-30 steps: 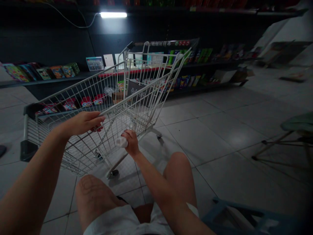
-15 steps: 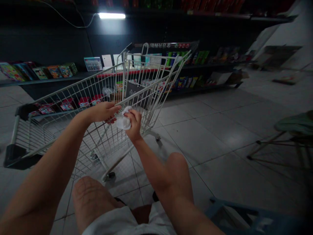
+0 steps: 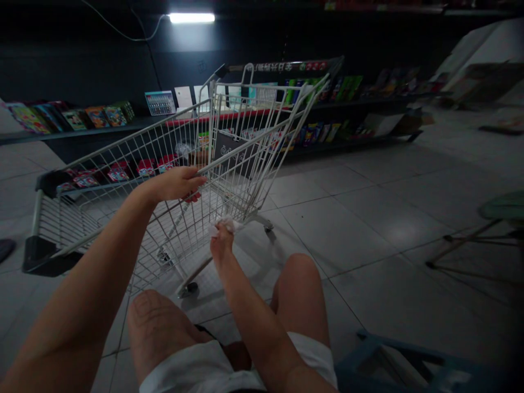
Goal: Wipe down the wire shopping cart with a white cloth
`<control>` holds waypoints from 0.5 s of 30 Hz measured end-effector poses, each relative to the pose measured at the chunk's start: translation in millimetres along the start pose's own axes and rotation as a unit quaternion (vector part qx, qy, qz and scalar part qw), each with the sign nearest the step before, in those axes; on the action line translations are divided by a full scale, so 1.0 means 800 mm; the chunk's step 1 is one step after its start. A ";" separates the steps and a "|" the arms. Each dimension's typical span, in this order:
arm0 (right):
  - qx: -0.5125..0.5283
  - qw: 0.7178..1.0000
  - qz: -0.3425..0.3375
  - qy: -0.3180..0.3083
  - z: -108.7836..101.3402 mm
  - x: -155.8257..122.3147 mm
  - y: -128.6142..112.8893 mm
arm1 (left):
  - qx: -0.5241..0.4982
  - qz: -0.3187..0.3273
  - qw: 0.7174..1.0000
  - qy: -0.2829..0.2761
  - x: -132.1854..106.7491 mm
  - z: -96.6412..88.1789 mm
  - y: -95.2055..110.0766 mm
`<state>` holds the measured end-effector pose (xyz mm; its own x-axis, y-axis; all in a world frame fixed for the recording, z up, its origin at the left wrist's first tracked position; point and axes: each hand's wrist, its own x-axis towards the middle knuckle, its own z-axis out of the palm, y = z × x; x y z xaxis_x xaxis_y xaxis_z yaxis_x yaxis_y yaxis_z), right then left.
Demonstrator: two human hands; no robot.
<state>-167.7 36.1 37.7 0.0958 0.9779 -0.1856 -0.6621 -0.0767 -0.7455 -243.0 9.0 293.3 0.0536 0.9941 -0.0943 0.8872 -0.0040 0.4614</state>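
A grey wire shopping cart (image 3: 164, 240) stands in front of my knees, its handle bar (image 3: 282, 66) at the far side. Along the near top rail of its basket lies my left hand (image 3: 178, 184), fingers curled over the wire. Lower down, my right hand (image 3: 223, 236) grips a crumpled white cloth or tissue (image 3: 229, 224). That wad is at the cart's lower side, close to the frame tube above the wheels; its exact contact with the metal is hard to make out. My right fingers are partly hidden by the white material.
Behind the cart runs a dark shelf (image 3: 139, 126) with boxed goods and packets, under a lit tube lamp (image 3: 191, 18). A blue plastic stool (image 3: 409, 360) is at the lower right. A folding stool (image 3: 470, 240) stands on the tiled floor further right.
My right hand has gone down with the white cloth, from beside my left hand to the cart's lower frame. My left hand stays on the rail. The view has shifted slightly.
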 end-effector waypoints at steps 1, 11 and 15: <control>0.010 1.000 -0.020 -0.014 0.016 0.007 -0.024 | 0.003 0.003 1.000 0.001 0.000 0.000 -0.001; -0.256 0.787 -0.543 -0.140 0.065 0.048 -0.156 | -0.014 -0.004 1.000 0.011 -0.012 -0.001 -0.013; -0.361 0.802 -0.446 -0.163 -0.023 0.018 -0.037 | -0.013 -0.012 1.000 0.004 -0.022 -0.004 -0.013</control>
<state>-132.9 48.7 45.5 0.0140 0.6956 0.7183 0.1773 0.7053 -0.6864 -254.4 -8.5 293.0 0.0286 0.9947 -0.0991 0.8763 0.0228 0.4812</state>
